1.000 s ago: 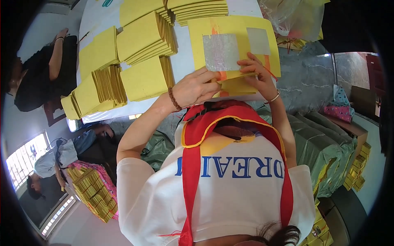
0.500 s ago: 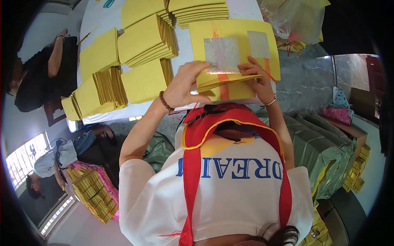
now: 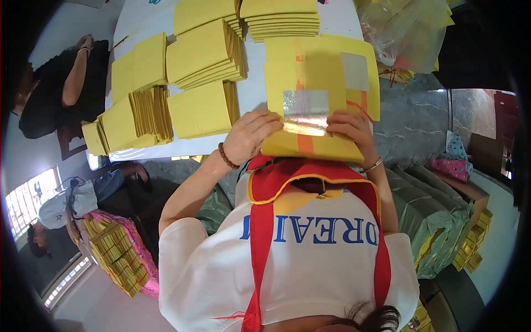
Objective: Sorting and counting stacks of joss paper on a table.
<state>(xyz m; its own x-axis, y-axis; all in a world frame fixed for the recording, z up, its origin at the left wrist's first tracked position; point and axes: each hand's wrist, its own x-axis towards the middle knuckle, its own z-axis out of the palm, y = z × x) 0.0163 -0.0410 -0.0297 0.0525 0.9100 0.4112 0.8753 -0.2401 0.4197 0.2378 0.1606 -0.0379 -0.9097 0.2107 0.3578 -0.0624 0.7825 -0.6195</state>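
Observation:
Yellow joss paper sheets [image 3: 305, 65], each with a silver foil patch [image 3: 305, 102] and an orange stripe, lie in front of my chest at the table's near edge. Their near part bends upward in a curve, and the foil catches bright light. My left hand [image 3: 250, 137] closes on the left edge of the bend, its fingers on top and the thumb hidden. At the right edge my right hand [image 3: 355, 133] grips the same sheets with curled fingers. Beneath and to the right, another foil-patched sheet [image 3: 362, 61] sticks out.
Several stacks of folded yellow paper [image 3: 202, 52] cover the left of the white table [image 3: 251, 72]. A clear plastic bag [image 3: 406, 33] is at the far right. Green wrapped bundles [image 3: 426, 216] stand at my right. Two other people [image 3: 66, 94] are at the left, beside bundled yellow paper [image 3: 116, 254].
Both hands have come nearer my body, drawing the top sheets with them. The folded-over layers at the near edge now form a smooth bend, and more sheet shows on the far side.

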